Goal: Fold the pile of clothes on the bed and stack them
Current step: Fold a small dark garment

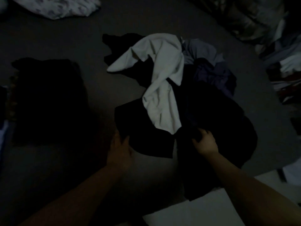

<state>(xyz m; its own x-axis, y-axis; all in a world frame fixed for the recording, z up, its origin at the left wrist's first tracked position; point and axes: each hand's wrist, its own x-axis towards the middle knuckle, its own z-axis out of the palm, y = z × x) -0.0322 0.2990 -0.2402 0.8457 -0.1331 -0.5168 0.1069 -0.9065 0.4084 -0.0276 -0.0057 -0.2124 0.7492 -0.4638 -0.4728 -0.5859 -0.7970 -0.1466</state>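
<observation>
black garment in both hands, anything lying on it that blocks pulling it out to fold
Yes. The white garment is draped across the black garment, just beyond the left hand and right hand. The rest of the pile crowds its far side.

Dim room, dark grey bed sheet (48, 168), patterned pillow (55, 6) top left, pale floor (203, 211).

A loose pile of crumpled clothes (187, 88) lies on the dark grey bed (81, 38). Draped over the pile's top is a twisted white cotton garment (162, 82), running from the far side to the near side. Just right of the white garment sit a rumpled grey-blue piece (200, 49) and a dark navy one (213, 75). Black fabric (146, 139) spreads under its near end. Well left of the pile lies a flat, folded black garment (47, 101).
</observation>
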